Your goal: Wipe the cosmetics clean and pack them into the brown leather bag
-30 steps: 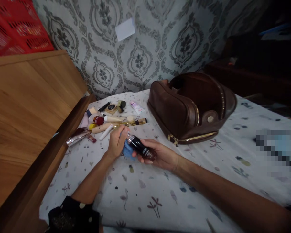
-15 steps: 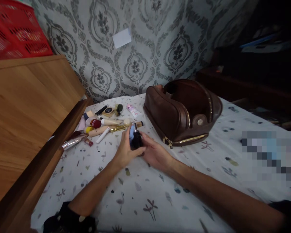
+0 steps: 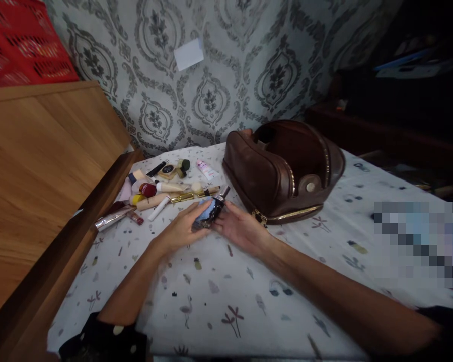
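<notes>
A small dark bottle (image 3: 214, 208) with a silver neck and a blue patch tilts to the right between my hands. My left hand (image 3: 183, 226) is closed round its left side, thumb below and fingers above. On the other side my right hand (image 3: 242, 227) touches or nearly touches the bottle, its palm turned up and fingers extended. Just behind the hands lie gold tubes (image 3: 181, 196) and a white tube (image 3: 159, 208). A brown leather bag (image 3: 254, 171), its top unzipped, sits to the right.
Several cosmetics, among them a silver tube (image 3: 113, 219) and a pink-white tube (image 3: 205, 170), lie at the back left of the patterned cloth (image 3: 207, 301). A wooden panel (image 3: 49, 146) with a red basket (image 3: 26, 45) borders the left. Patterned wallpaper rises behind.
The bottle has tipped from nearly upright to a rightward slant, showing more of its blue patch. My left hand has moved slightly left, and my right hand's fingers have loosened.
</notes>
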Demonstrator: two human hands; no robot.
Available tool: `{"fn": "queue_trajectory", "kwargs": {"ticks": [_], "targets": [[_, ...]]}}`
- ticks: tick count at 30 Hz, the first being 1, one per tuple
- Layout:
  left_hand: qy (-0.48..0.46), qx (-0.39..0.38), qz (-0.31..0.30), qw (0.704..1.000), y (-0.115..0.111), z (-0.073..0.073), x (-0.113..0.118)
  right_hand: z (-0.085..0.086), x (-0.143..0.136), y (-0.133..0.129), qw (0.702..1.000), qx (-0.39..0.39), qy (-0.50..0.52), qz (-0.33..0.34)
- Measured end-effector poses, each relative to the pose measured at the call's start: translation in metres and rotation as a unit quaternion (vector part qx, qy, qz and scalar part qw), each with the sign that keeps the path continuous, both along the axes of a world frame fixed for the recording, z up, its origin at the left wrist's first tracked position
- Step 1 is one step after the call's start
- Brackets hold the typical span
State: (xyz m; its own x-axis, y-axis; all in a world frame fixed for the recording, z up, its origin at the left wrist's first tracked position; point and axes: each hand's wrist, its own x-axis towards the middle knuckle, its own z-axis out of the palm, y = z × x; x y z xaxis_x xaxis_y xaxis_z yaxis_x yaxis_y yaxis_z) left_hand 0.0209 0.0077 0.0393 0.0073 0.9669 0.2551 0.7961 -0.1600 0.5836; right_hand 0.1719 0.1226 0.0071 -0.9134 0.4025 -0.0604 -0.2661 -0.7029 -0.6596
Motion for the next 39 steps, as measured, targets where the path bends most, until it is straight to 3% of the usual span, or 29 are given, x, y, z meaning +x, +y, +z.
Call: {"fn": "queue_trajectory", "kwargs": {"ticks": [4, 9, 16, 20, 24, 27, 30, 32, 34, 39], "targets": [[-0.109, 0.004, 0.014, 0.994, -0.001, 0.002, -0.016, 0.003, 0.003, 0.003, 0.999, -0.005, -0.024, -0.021], [-0.279, -0.008, 0.068, 0.958, -0.004, 0.001, -0.032, 0.008, 0.004, 0.006, 0.993, 0.020, -0.070, -0.094], [-0.323, 0.060, 0.160, 0.931, 0.006, -0.011, -0.029, 0.006, 0.005, 0.011, 0.988, 0.024, -0.051, -0.141], [-0.262, 0.102, 0.205, 0.938, 0.009, -0.013, -0.025, 0.005, 0.006, 0.010, 0.986, 0.069, -0.051, -0.142], [-0.041, 0.176, 0.218, 0.959, 0.005, -0.008, -0.010, 0.004, 0.006, 0.006, 0.983, 0.092, -0.061, -0.146], [0.111, 0.203, 0.139, 0.963, 0.004, -0.008, 0.010, 0.002, 0.005, 0.004, 0.982, 0.098, -0.064, -0.147], [0.190, 0.155, 0.051, 0.968, 0.006, -0.014, 0.022, 0.000, 0.003, 0.003, 0.981, 0.106, -0.045, -0.155], [0.200, 0.129, 0.053, 0.970, 0.007, -0.017, 0.019, -0.001, 0.003, 0.004, 0.980, 0.103, -0.044, -0.166], [0.168, 0.119, 0.095, 0.974, 0.008, -0.018, 0.009, -0.001, 0.002, 0.005, 0.979, 0.090, -0.052, -0.174], [-0.039, 0.117, 0.178, 0.976, 0.009, -0.017, -0.015, 0.005, 0.003, 0.005, 0.979, 0.055, -0.048, -0.192]]}}
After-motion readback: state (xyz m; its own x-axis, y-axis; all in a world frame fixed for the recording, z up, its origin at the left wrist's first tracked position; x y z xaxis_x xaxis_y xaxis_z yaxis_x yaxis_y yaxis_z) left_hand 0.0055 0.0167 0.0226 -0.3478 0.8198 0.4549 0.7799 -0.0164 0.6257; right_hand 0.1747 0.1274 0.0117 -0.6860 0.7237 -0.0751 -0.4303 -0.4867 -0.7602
